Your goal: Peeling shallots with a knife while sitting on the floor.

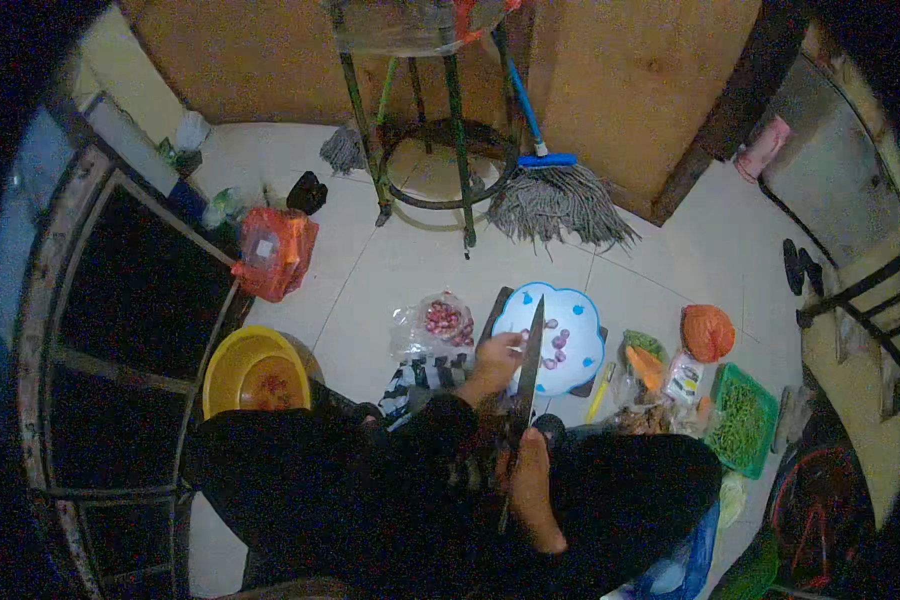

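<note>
My right hand (532,480) grips a long kitchen knife (527,375) near my lap, its blade pointing up and away from me. The blade crosses in front of a white, flower-shaped plate (581,341) with a blue rim. Several small shallots (560,341) lie on this plate. Over the plate's left edge is my left hand (499,360), fingers bent close together beside the blade. Whether a shallot is between those fingertips is too blurred to tell. A dark board (497,309) shows under the plate. To the left sits a clear plastic bag of shallots (444,318).
A yellow basin (221,360) stands left, a red plastic bag (270,251) beyond it. On the right are a yellow-handled tool (600,394), carrots (645,365), an orange bag (709,332) and a green basket (759,442) of green vegetables. A mop (562,199) and metal stool (457,142) stand ahead.
</note>
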